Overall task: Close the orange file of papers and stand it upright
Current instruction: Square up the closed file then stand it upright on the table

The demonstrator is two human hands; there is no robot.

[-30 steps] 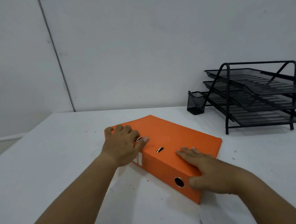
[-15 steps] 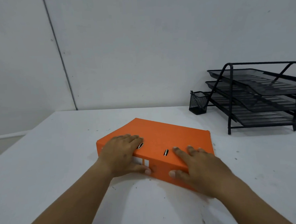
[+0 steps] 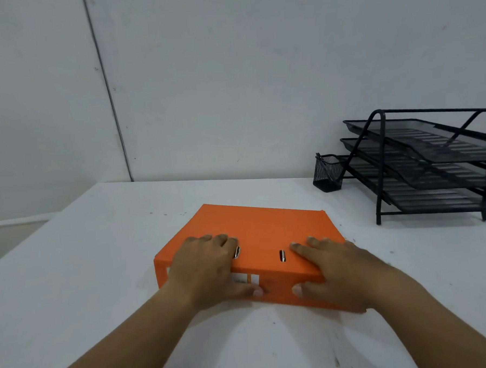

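Note:
The orange file [image 3: 261, 228] lies flat and closed on the white table [image 3: 99, 261], its spine facing me. My left hand [image 3: 209, 267] grips the left part of the spine edge, fingers on the top cover and thumb pressed on the spine near a white label. My right hand [image 3: 336, 271] holds the right part the same way, fingers on top and thumb on the spine. Two small metal slots show on the cover between my hands.
A black three-tier mesh paper tray [image 3: 432, 168] stands at the back right, with a small black mesh cup [image 3: 328, 172] at its left. A grey wall rises behind the table.
The file has turned from a diagonal lie until its spine squarely faces me. Both hands have shifted along it, and my thumbs now press on the spine.

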